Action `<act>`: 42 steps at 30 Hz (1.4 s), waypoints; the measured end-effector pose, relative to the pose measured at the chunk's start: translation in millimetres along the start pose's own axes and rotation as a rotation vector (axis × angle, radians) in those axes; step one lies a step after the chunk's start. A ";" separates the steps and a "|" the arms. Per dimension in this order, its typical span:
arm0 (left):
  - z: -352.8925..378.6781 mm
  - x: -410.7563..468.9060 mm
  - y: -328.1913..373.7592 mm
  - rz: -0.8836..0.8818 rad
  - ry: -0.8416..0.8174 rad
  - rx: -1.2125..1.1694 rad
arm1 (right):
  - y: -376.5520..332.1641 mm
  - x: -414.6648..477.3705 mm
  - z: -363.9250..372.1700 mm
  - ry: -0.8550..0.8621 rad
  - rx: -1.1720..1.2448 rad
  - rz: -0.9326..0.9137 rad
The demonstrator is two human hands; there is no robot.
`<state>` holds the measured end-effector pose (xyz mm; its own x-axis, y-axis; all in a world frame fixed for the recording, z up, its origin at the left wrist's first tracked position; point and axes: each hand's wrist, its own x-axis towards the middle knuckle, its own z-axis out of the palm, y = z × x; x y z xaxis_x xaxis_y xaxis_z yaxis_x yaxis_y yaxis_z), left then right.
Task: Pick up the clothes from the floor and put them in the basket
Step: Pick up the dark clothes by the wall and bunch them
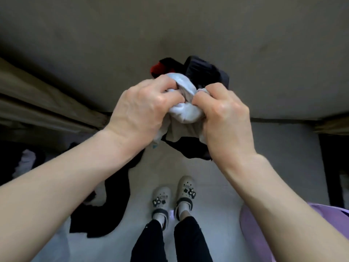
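Two fists on white garment [186, 110] above clogs [162, 197].
My left hand [143, 104] and right hand [224, 118] clench it; soft, light, best held bunched.

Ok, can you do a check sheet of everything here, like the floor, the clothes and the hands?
Surface: pale white floor, partly covered by clothes.
Job's things: crumpled white and grey cloth, held up; black garment lying on the floor, left; lilac rounded rim, lower right, perhaps the basket.
Clutter: black and red fabric bundle beyond the hands.
Grippers: left hand and right hand both grip the cloth, fingers curled.
Cables: nothing seen.
Surroundings: grey-brown flat surface ahead; cream clogs with charms on the feet.
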<state>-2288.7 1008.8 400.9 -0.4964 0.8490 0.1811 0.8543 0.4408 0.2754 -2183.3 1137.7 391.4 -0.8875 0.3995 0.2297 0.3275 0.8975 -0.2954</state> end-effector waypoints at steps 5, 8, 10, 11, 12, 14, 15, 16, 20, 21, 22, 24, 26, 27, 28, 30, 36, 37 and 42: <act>-79.0 9.6 55.6 0.107 0.086 -0.008 | -11.9 -12.2 -101.5 0.088 -0.013 0.001; -108.0 14.8 82.7 0.166 0.094 -0.033 | -14.1 -20.0 -142.7 0.129 -0.039 0.042; -128.9 27.4 113.7 0.232 0.099 -0.060 | -6.2 -32.4 -183.2 0.197 -0.078 0.102; -132.7 28.0 118.6 0.235 0.076 -0.072 | -5.3 -34.0 -184.8 0.193 -0.076 0.106; -144.1 37.5 146.9 0.314 0.091 -0.093 | 2.4 -48.9 -218.8 0.220 -0.120 0.167; -157.2 46.1 178.8 0.383 0.065 -0.116 | 12.4 -65.9 -246.8 0.256 -0.174 0.238; -163.0 50.6 199.1 0.439 0.050 -0.132 | 17.9 -77.3 -263.7 0.269 -0.207 0.280; -164.5 54.3 215.7 0.495 0.054 -0.145 | 23.9 -88.7 -278.1 0.283 -0.238 0.323; -168.8 64.8 299.4 0.696 0.034 -0.196 | 54.2 -145.3 -332.7 0.357 -0.341 0.484; -167.7 65.5 328.4 0.746 0.021 -0.213 | 65.5 -166.2 -347.6 0.381 -0.379 0.532; -165.0 65.6 351.9 0.797 0.010 -0.230 | 74.5 -182.9 -359.7 0.396 -0.405 0.578; -157.1 61.8 406.7 0.890 -0.025 -0.255 | 94.0 -224.0 -383.2 0.419 -0.448 0.671; -151.1 58.0 437.6 0.934 -0.017 -0.259 | 105.8 -247.4 -393.7 0.434 -0.457 0.715; -143.2 51.7 469.6 0.981 -0.032 -0.269 | 116.7 -272.8 -405.7 0.443 -0.467 0.770; -137.2 47.9 489.5 1.008 -0.035 -0.275 | 124.8 -288.4 -412.3 0.456 -0.476 0.798; -123.1 37.0 535.9 1.060 -0.055 -0.308 | 144.8 -327.3 -426.2 0.468 -0.490 0.858; -60.0 1.4 645.4 1.105 -0.178 -0.441 | 200.2 -427.8 -440.4 0.452 -0.461 1.041; -47.8 -3.9 655.0 1.094 -0.205 -0.442 | 207.1 -438.4 -436.4 0.448 -0.442 1.070; 21.6 -24.9 683.7 0.999 -0.353 -0.380 | 243.3 -472.8 -403.4 0.377 -0.294 1.198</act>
<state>-1688.9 1295.4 564.3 0.5072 0.8331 0.2208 0.7123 -0.5494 0.4368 -1553.2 1242.6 585.1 0.1375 0.9646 0.2252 0.9531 -0.0670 -0.2952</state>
